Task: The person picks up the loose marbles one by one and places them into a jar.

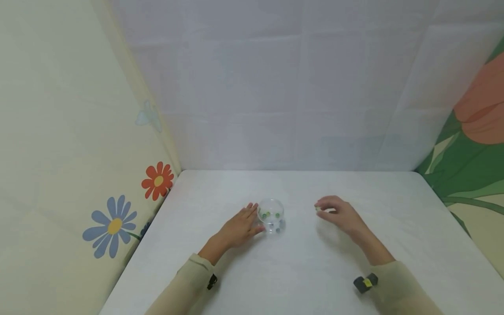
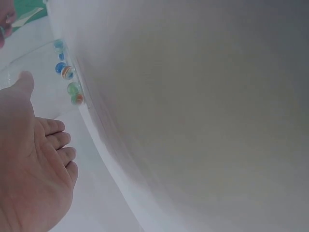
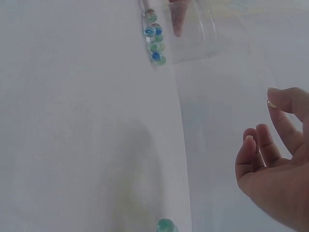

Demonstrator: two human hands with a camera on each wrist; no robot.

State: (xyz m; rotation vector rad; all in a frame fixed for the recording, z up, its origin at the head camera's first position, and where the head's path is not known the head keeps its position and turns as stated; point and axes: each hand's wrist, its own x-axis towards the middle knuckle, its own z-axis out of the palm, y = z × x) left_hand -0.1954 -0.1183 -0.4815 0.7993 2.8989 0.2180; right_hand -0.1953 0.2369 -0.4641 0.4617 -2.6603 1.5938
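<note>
A clear cup [image 1: 271, 223] stands on the white table with several glass marbles [image 3: 154, 46] on its bottom, green, blue and orange among them. My left hand [image 1: 241, 227] lies close along the cup's left side, its fingers fairly straight and its thumb at the near side. In the left wrist view that thumb overlaps the cup [image 2: 41, 96]; whether it touches is hard to tell. To the right of the cup, my right hand [image 1: 341, 215] is raised above the table. Its thumb and forefinger pinch a small, pale, clear marble [image 3: 271, 103], mostly covered by the fingertips.
A green marble [image 3: 165, 225], with another partly behind it, shows at the bottom edge of the right wrist view. The white table [image 1: 307, 271] meets a pale cloth backdrop [image 1: 291, 109] behind. Flower-printed cloths [image 1: 114, 225] hang at both sides.
</note>
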